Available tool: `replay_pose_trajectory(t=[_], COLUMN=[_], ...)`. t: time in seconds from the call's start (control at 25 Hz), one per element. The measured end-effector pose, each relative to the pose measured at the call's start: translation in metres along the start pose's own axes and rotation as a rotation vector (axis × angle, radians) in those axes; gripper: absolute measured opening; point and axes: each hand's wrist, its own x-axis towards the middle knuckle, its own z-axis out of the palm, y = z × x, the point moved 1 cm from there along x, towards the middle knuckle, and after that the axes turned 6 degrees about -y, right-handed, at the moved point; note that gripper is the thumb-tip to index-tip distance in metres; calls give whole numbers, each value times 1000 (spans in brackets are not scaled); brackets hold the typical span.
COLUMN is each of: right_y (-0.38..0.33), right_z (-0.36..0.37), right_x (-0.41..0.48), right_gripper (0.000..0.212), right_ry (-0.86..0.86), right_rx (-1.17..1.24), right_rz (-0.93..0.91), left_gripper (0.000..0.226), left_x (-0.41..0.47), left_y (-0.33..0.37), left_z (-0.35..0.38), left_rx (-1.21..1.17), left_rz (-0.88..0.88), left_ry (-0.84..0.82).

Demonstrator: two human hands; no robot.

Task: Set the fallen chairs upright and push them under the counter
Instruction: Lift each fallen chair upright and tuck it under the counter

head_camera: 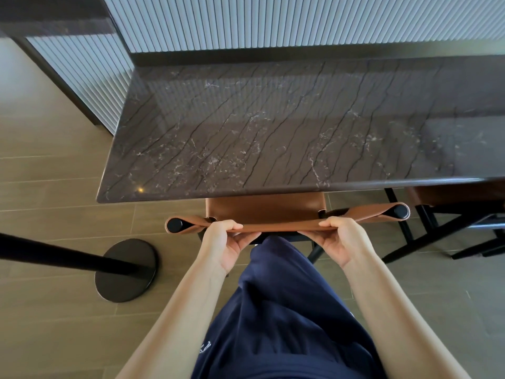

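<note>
1. Left hand (pixel 228 242) and right hand (pixel 341 240), both wrapped round the top of the chair (pixel 265 207) back.
2. Upright already, seat partly under the counter (pixel 273 127).
3. Probably just a last shove left.
4. Second chair (pixel 451 196) off to the right, looks tucked in too.

Black post (pixel 68 257) on round base (pixel 120 287), ribbed wall panel (pixel 273 20), plank floor (pixel 54 187).
</note>
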Motion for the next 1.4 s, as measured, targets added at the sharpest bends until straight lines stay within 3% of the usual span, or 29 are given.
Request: replay_pose_trajectory(t=[0.68, 0.8, 0.96, 1.16, 1.4], right_y=[5, -2, -14, -13, -9], right_z=[-8, -4, 8, 10, 6], right_x=[4, 10, 16, 16, 18], right_gripper=[28, 23, 32, 23, 29], right_ry=[0, -7, 54, 103, 68], right_rx=[-12, -26, -3, -31, -25], right_rz=[30, 48, 68, 91, 110], left_gripper=[23, 27, 27, 26, 23], left_x=[9, 17, 19, 16, 21], left_y=[-3, 4, 14, 15, 14], left_z=[-11, -7, 4, 5, -2], left_rx=[-11, -30, -88, -92, -47], left_rz=[-60, -67, -110, -118, -102], left_ry=[-36, -12, 59, 74, 83])
